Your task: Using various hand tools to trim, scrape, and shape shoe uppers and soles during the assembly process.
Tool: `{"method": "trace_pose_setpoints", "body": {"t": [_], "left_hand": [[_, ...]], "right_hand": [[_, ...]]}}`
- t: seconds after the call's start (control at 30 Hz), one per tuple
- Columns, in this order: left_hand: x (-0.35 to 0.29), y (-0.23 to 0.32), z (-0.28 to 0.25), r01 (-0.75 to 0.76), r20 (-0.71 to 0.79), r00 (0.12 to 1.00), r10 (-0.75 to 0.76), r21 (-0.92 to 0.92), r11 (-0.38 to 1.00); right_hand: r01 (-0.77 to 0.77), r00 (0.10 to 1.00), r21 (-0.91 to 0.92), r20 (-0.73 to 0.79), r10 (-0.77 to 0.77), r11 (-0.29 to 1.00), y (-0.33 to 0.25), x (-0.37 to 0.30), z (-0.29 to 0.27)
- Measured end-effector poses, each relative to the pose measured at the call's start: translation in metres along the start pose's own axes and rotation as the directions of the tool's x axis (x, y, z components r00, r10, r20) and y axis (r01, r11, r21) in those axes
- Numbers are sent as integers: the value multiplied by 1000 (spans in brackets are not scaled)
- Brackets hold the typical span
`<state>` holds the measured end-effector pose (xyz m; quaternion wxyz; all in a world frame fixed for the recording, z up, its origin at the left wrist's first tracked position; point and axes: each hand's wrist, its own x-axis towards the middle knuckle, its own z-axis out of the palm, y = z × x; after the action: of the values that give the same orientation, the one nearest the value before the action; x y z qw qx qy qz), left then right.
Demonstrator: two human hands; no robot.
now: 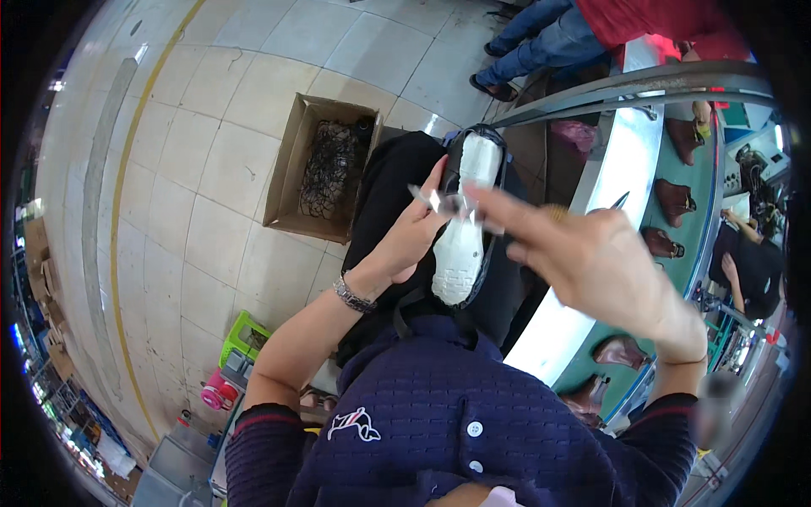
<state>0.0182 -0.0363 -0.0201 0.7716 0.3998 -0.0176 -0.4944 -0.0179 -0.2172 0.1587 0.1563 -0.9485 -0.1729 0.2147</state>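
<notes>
A dark shoe (457, 264) lies across my lap with its white underside up and a black edge around it. My left hand (416, 230) grips its left side, the index finger stretched along the edge. Over the middle of the underside is my right hand (583, 258), smeared by motion, its fingers closed on a shiny metal tool (441, 201). The tool is too blurred to name its kind. Its tip reaches across the shoe to my left fingers.
An open cardboard box (283, 182) of tangled black strips stands left of my legs. On my right, a metal ledge (557, 329) borders a green conveyor (629, 393) carrying brown boots (674, 203). One person in jeans (541, 34) stands at the far right; another sits beyond the conveyor.
</notes>
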Motion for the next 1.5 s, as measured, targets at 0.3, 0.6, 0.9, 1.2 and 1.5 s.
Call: {"method": "trace_pose_setpoints", "body": {"t": [0.3,0.6,0.9,1.2,1.5], "left_hand": [[1,7,3,-22,-60,998,30,128,992],[0,6,-12,40,10,999,-42,127,991],[-4,12,-15,101,21,994,-104,101,990],[-30,-20,-3,84,8,996,-83,-41,996],[-36,-30,-8,-70,15,997,71,-37,997]], "right_hand": [[4,1000,-320,12,-1,947,32,27,11],[33,991,-277,-115,-67,960,29,24,32],[10,1000,-246,20,-5,969,15,11,36],[-30,998,-117,-66,23,993,5,4,51],[-40,989,-233,127,72,972,6,-17,50]]}}
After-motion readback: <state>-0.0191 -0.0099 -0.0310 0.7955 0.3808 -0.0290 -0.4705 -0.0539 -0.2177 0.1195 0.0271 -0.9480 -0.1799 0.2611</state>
